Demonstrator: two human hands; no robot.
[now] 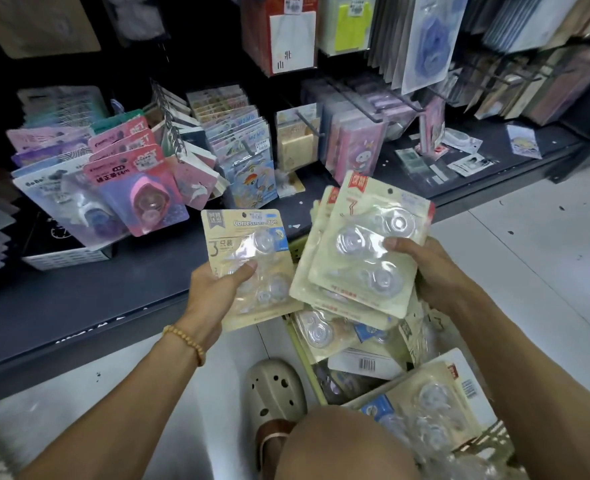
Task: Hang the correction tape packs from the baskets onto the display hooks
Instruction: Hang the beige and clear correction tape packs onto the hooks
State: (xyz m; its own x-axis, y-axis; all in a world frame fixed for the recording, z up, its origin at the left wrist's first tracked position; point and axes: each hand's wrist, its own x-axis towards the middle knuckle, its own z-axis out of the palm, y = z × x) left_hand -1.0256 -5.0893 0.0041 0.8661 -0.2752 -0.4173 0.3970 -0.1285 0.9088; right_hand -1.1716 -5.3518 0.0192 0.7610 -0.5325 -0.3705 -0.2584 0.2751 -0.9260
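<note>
We look down over a bent knee (345,445) and a perforated clog (274,389) on the pale floor (529,244). Just beside the knee, to the right, a basket (305,355) holds loose correction tape packs (428,396), lying flat and overlapping.

Above the basket, both forearms reach forward. Our left hand (213,292), with a bead bracelet at the wrist, grips a single pack (248,261) by its lower left corner, thumb across the front, fingers curled behind. That pack stands nearly upright, long axis vertical, hang hole at the top, facing us. Our right hand (435,271) grips a fanned stack of packs (362,251) from the right edge, thumb pressed on the top blister; the stack tilts to the right.

The two bundles sit side by side, edges almost touching. The single pack is the nearer one to the display: the hooks lie ahead and to the upper left of it, so the left hand looks best placed to go first, hole leading.

Beyond, over the dark shelf (96,299), hanging pink correction tape packs (137,192) fill the hooks at left. Memo pads (241,143) and other stationery hang further back, and a bare hook (309,124) juts out among them.
</note>
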